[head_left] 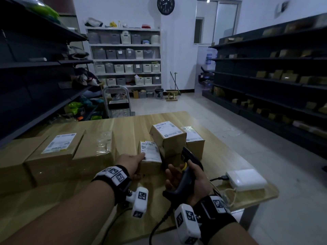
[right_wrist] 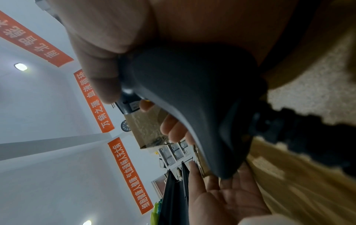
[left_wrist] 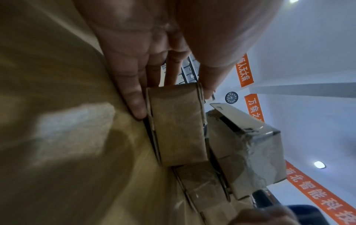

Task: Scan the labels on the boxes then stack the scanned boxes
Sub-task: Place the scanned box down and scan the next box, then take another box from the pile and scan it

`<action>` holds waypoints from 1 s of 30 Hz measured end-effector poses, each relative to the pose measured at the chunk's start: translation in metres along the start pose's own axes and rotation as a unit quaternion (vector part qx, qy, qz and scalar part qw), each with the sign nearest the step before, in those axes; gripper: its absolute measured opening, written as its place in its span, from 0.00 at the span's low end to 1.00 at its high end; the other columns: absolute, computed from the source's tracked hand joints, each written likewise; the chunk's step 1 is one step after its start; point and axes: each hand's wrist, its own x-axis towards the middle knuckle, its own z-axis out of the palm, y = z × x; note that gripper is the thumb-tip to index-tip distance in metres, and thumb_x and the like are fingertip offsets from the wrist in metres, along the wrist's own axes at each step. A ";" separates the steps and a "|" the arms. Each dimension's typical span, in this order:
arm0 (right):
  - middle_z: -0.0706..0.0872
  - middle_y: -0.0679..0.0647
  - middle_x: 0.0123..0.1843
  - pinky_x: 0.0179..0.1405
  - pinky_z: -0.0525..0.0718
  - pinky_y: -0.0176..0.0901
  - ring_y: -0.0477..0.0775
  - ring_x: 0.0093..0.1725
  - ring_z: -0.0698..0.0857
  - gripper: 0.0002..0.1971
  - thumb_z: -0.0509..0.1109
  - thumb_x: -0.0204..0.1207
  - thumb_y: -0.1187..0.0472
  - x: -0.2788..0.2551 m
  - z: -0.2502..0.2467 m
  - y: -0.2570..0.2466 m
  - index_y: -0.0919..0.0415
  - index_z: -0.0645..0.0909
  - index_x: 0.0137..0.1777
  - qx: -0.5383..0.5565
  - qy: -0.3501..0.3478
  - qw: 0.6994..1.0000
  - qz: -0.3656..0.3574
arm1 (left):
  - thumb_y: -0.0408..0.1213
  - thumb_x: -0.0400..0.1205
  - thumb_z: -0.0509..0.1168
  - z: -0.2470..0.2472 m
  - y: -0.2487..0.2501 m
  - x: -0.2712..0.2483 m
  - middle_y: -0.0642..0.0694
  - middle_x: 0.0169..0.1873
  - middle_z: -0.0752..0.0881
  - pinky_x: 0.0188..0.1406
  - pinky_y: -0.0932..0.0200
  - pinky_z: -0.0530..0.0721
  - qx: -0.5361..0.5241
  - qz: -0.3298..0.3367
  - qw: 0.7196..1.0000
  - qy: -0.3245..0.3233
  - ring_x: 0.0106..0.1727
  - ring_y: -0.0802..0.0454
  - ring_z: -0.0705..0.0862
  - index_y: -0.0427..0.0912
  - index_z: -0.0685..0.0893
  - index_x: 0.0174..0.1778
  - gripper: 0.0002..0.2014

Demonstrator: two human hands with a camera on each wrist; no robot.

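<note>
A small cardboard box (head_left: 150, 155) with a white label stands on the wooden table (head_left: 123, 124). My left hand (head_left: 131, 162) grips this small box (left_wrist: 177, 127), thumb on top and fingers (left_wrist: 134, 105) down its left side. Behind it a taller labelled box (head_left: 168, 137) sits on another box, with a further labelled box (head_left: 194, 140) to the right. My right hand (head_left: 187, 175) holds a dark barcode scanner (head_left: 187, 167) by its handle (right_wrist: 192, 106), the head pointing at the boxes.
Large flat cartons (head_left: 58, 152) line the table's left side. A white device (head_left: 246, 179) with a cable lies near the right edge. Dark shelving (head_left: 274, 76) runs along both sides, and a step stool (head_left: 117, 103) stands beyond the table.
</note>
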 end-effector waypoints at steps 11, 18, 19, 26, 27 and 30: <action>0.93 0.64 0.52 0.51 0.86 0.61 0.66 0.48 0.92 0.17 0.77 0.75 0.46 0.002 -0.003 0.000 0.62 0.89 0.41 -0.001 0.010 1.000 -0.013 | 0.64 0.75 0.78 0.005 -0.020 0.030 0.38 0.36 0.97 0.57 0.29 0.97 0.111 0.070 0.991 0.000 0.43 0.32 0.98 0.37 0.96 0.41 0.28; 0.92 0.62 0.50 0.49 0.87 0.60 0.65 0.47 0.91 0.17 0.75 0.80 0.45 0.003 -0.003 -0.001 0.60 0.85 0.47 0.003 0.020 1.000 -0.009 | 0.45 0.90 0.75 -0.008 0.003 -0.044 0.38 0.45 0.94 0.46 0.44 0.94 0.114 0.125 0.985 0.009 0.43 0.43 0.91 0.42 0.92 0.50 0.10; 0.92 0.62 0.50 0.49 0.87 0.60 0.65 0.47 0.91 0.17 0.74 0.80 0.44 0.003 -0.003 -0.001 0.60 0.85 0.47 0.005 0.021 1.000 -0.007 | 0.44 0.90 0.75 -0.012 0.007 -0.053 0.41 0.44 0.93 0.45 0.46 0.93 0.128 0.158 0.979 0.028 0.43 0.45 0.90 0.44 0.91 0.50 0.08; 0.92 0.60 0.51 0.48 0.87 0.60 0.63 0.48 0.90 0.18 0.75 0.80 0.43 0.008 -0.004 -0.001 0.58 0.84 0.52 0.008 0.031 0.999 0.001 | 0.50 0.88 0.75 -0.069 0.048 -0.068 0.45 0.70 0.86 0.76 0.42 0.84 0.338 0.284 0.876 0.194 0.74 0.42 0.84 0.46 0.87 0.74 0.21; 0.92 0.60 0.51 0.48 0.87 0.60 0.63 0.49 0.90 0.18 0.76 0.80 0.43 0.008 -0.004 -0.001 0.58 0.84 0.53 0.009 0.032 0.999 0.001 | 0.52 0.88 0.74 -0.079 0.052 -0.064 0.44 0.74 0.84 0.80 0.41 0.81 0.378 0.261 0.867 0.193 0.77 0.40 0.81 0.45 0.85 0.79 0.25; 0.91 0.60 0.51 0.49 0.87 0.60 0.62 0.49 0.89 0.18 0.76 0.80 0.42 0.008 -0.004 -0.001 0.58 0.84 0.51 0.007 0.034 0.999 -0.001 | 0.61 0.87 0.71 -0.098 0.050 -0.048 0.43 0.82 0.80 0.82 0.40 0.80 0.513 0.183 0.826 0.148 0.82 0.40 0.78 0.45 0.80 0.83 0.32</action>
